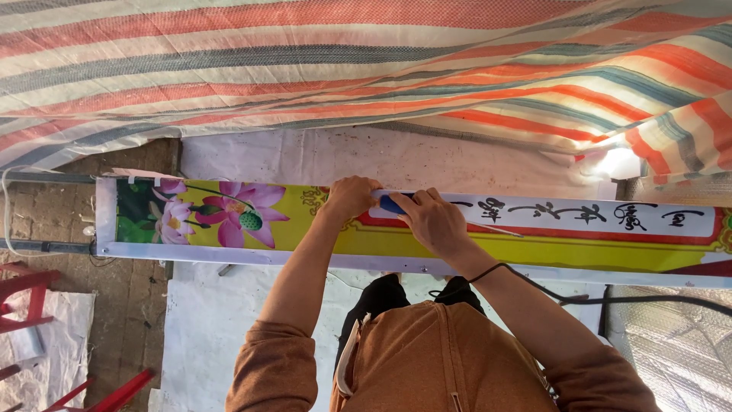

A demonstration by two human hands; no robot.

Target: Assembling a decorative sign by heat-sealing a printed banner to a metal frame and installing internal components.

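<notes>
Across the middle of the view runs a long printed banner [229,221], stretched on a pale frame, with pink lotus flowers at its left end and dark brush script on a white band toward the right. At its far edge the right hand [433,221] is clamped around a blue-handled tool [392,204], fingers curled together over it. Just left, touching the same edge, the left hand [351,197] presses down, fingers folded together on the banner. A black cord [549,294] trails off right from the right wrist. Overhead hangs a striped tarpaulin [366,61]; red stools [30,294] stand at the left.
</notes>
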